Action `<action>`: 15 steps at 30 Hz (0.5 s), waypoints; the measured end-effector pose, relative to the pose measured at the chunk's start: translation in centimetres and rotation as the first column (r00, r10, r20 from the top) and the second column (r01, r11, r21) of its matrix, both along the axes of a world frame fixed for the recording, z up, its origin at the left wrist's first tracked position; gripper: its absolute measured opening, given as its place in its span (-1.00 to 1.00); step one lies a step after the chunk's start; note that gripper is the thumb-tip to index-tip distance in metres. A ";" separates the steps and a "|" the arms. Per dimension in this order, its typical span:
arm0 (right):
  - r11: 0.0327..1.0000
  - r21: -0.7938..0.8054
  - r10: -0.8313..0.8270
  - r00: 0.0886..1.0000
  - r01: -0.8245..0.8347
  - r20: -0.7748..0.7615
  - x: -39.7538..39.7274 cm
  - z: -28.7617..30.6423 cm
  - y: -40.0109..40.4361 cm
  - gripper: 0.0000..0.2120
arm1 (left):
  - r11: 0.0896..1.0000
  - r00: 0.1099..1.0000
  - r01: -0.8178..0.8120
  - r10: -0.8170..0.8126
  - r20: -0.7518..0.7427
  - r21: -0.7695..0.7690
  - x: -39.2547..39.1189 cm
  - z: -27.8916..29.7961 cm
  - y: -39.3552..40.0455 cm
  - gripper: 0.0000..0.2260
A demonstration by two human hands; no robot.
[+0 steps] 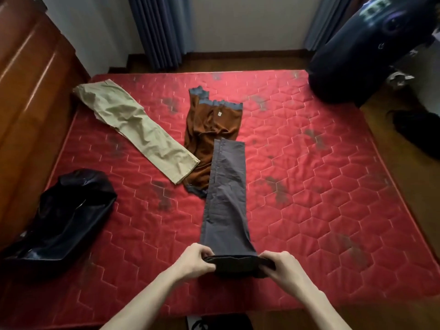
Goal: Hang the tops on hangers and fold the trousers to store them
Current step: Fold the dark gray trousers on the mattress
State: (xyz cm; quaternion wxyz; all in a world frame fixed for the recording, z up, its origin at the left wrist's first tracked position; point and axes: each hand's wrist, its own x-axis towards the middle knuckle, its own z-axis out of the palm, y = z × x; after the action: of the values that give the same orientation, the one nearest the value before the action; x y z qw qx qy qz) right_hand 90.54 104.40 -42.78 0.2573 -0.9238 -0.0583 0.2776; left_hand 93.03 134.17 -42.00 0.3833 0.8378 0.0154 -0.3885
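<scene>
Grey trousers lie folded lengthwise down the middle of the red quilted mattress, legs pointing away from me. My left hand grips the left corner of their near end and my right hand grips the right corner, with that end lifted and turned over slightly. Beyond them lies a crumpled brown garment with blue-grey trim, its lower part under the grey legs. Beige trousers lie diagonally at the left, apart from my hands.
A shiny black bag sits at the mattress's left edge beside a wooden wardrobe. A large dark punching bag hangs at the far right. Dark shoes rest on the wooden floor. Blue curtains hang behind.
</scene>
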 end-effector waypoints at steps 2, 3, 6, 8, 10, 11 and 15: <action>0.999 0.040 -0.019 0.999 0.021 -0.032 0.5 -1.6 -0.3 -0.85 | 0.998 0.998 -0.059 0.059 -0.034 -0.020 0.1 -1.5 -0.2 -0.95; 0.998 0.056 -0.024 0.999 0.027 -0.049 0.7 -2.4 -0.5 -0.85 | 0.996 0.996 -0.083 0.082 -0.043 -0.033 0.2 -2.3 -0.3 -0.93; 0.991 0.121 -0.052 0.994 0.063 -0.094 1.2 -5.0 -0.8 -0.86 | 0.984 0.987 -0.154 0.150 -0.056 -0.087 0.2 -5.2 -0.5 -0.90; 0.985 0.150 -0.069 0.992 0.085 -0.105 1.6 -6.9 -0.9 -0.87 | 0.977 0.982 -0.186 0.182 -0.052 -0.100 0.2 -7.3 -0.6 -0.97; 0.977 0.177 -0.098 0.987 0.120 -0.125 1.8 -8.8 -0.7 -0.88 | 0.972 0.975 -0.220 0.215 -0.060 -0.085 -0.1 -9.5 -0.6 -0.92; 0.970 0.192 -0.123 0.983 0.147 -0.134 1.8 -9.8 -0.4 -0.88 | 0.967 0.969 -0.241 0.236 -0.066 -0.078 -0.2 -10.5 -0.6 -0.91; 0.896 0.275 -0.291 0.930 0.347 -0.227 0.5 -14.4 0.2 -0.82 | 0.951 0.951 -0.298 0.289 -0.108 -0.083 -1.4 -15.0 -0.9 -0.93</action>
State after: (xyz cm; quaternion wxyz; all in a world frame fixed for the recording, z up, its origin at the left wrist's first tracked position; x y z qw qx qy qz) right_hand 91.05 104.61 -57.14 0.4458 -0.8397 0.0750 0.3009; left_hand 91.64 133.23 -57.04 0.4766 0.7870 0.1387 -0.3665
